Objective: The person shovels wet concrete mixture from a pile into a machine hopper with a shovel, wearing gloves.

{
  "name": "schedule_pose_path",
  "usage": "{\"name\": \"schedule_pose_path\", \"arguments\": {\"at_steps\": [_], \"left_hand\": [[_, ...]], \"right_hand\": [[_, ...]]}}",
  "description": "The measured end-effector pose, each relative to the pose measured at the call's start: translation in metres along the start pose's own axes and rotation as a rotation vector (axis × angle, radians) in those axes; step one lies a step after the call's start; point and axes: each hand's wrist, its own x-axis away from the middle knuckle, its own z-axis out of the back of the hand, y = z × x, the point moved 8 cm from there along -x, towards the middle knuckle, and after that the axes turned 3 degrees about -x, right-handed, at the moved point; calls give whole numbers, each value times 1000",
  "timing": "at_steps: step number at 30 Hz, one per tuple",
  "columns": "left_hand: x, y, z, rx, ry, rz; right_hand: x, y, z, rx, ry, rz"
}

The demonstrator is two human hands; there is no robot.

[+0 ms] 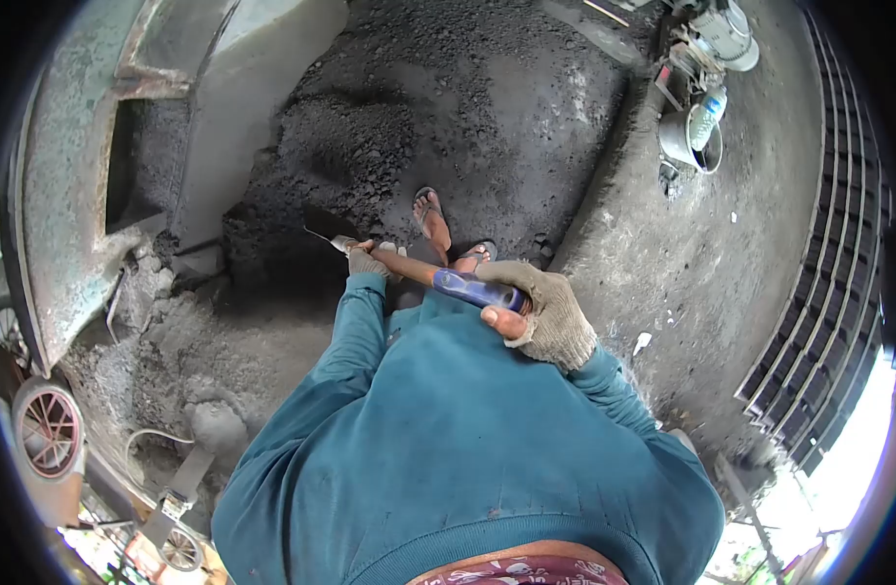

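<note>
Seen from the wearer's head, a blue-green long-sleeved top (467,419) fills the near view, with a patterned cloth (521,571) below its hem. Just beyond it, the right hand (550,314), in a pale knitted glove with the thumb bare, is curled firmly round the blue grip (479,290) of a shovel (406,265). The left hand (367,259), gloved too, is wrapped round the wooden shaft low down, near the blade (its far fingers are partly hidden). The shovel lies across the front of the body, its blade (323,222) pointing to the left over dark ground; whether it bears a load is too dark to tell.

This wide spacing looks sound: the low hand can carry the weight while the high one steers and tilts. Keeping the blade level and the knees soft would spare spillage and the back. The feet, in open sandals (428,202), stand close to the shovel, so the edge is best swung clear of the toes.

Farther out, loose dark gravel (355,146) is heaped on the floor. A rust-edged metal structure (72,205) stands to the left; well off to the right, a bucket (678,144) and a plastic bottle (706,119) sit together.
</note>
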Motion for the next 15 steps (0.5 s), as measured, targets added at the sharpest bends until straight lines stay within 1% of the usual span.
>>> {"name": "schedule_pose_path", "arguments": {"at_steps": [2,4,8,12,14,15], "left_hand": [[-4,-1,12,0,65,7],[-31,0,17,48,6,24],[-31,2,11,156,-55,20],[-15,8,-8,179,-48,-138],[-8,1,-24,200,-39,-156],[-4,-6,-33,220,-72,-162]], "right_hand": [[-16,10,-4,-12,-24,16],[-35,13,-3,4,-56,35],[-62,-4,7,53,-152,86],[-78,-27,15,67,-258,134],[-85,-35,19,82,-333,140],[-87,-38,23,91,-373,138]]}}
